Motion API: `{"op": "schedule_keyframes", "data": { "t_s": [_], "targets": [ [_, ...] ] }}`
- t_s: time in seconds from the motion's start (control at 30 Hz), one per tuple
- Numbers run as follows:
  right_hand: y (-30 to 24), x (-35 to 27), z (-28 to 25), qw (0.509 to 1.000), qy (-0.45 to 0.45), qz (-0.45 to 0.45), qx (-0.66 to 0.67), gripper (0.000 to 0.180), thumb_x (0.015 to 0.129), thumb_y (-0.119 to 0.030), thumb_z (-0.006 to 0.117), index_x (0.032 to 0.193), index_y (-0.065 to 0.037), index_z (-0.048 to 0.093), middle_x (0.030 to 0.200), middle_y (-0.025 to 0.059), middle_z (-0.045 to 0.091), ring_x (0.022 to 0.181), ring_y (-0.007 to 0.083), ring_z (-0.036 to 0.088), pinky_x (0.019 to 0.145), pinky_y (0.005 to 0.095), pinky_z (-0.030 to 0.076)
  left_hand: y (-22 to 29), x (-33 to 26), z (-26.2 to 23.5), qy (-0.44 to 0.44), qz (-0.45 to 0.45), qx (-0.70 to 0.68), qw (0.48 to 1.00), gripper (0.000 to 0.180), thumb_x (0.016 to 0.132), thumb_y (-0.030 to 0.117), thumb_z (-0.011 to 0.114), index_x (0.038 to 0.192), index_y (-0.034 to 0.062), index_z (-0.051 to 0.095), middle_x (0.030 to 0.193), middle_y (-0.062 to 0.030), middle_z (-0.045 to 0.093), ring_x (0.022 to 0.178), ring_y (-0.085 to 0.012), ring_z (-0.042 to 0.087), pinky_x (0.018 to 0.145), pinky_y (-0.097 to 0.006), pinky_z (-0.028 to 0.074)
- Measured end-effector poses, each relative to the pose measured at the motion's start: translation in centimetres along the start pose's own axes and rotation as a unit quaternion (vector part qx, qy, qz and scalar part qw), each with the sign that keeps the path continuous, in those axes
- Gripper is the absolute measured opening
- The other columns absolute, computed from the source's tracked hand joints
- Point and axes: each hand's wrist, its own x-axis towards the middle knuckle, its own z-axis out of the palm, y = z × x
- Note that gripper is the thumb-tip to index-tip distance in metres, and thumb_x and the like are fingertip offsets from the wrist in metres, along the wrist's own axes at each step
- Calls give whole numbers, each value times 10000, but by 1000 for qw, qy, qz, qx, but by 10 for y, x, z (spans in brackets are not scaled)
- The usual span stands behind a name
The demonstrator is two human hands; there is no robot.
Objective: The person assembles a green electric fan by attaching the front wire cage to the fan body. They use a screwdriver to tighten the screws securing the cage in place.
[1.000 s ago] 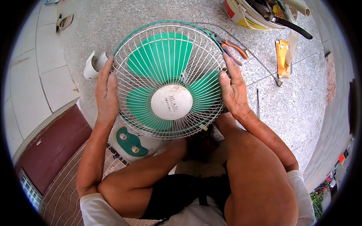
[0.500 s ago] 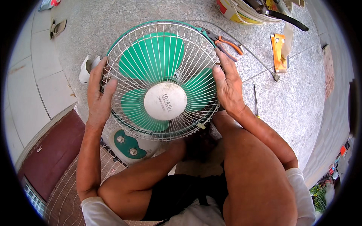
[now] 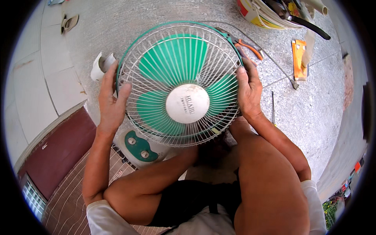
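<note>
A table fan lies face up in front of me on the speckled floor. Its round wire grille (image 3: 178, 51) has a green rim and a white centre cap, with green blades (image 3: 172, 58) behind the wires. My left hand (image 3: 111, 98) grips the grille's left edge, thumb over the wires. On the opposite side my right hand (image 3: 247, 92) clasps the right edge. The fan's white base (image 3: 139, 147) with a green panel and two knobs sits under the grille, near my left knee.
Orange-handled pliers (image 3: 244, 45) lie just beyond the grille's upper right. A white plastic part (image 3: 101, 67) sits by my left hand. A bucket of tools (image 3: 270, 13) stands at the top right, an orange tool (image 3: 299, 58) and a thin rod (image 3: 273, 107) lie to the right.
Both hands keep their hold on the grille's sides. The fan sits a little more to the left and lower in view than a second ago.
</note>
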Motion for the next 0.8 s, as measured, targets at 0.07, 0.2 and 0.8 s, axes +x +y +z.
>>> {"op": "schedule_keyframes", "data": {
  "t_s": [0.07, 0.2, 0.8],
  "targets": [
    [0, -3, 3, 1000, 3, 12, -2, 486, 964, -305, 565, 1296, 46, 518, 1099, 182, 644, 1025, 225, 598, 911, 325, 460, 1, -8, -2, 14, -21, -4, 1000, 596, 895, 142, 633, 1425, 27, 386, 1338, -152, 486, 1265, -248, 470, 1052, -362, 372],
    [-4, -3, 4, 1000, -3, 11, -13, 463, 975, -300, 547, 1290, 38, 529, 986, 124, 649, 942, 172, 593, 859, 303, 467, 10, -22, -11, 31, -8, 84, 996, 547, 877, 124, 646, 1369, 15, 432, 1361, -149, 485, 1257, -266, 475, 1047, -383, 378],
    [-19, -6, 4, 999, -15, 44, 7, 447, 996, -285, 519, 1295, 46, 521, 1067, 119, 611, 943, 155, 580, 866, 285, 465, 59, -4, 15, 74, 141, 213, 964, 248, 781, 129, 729, 974, 34, 607, 984, -135, 571, 917, -297, 573, 800, -370, 465]
  ]
}}
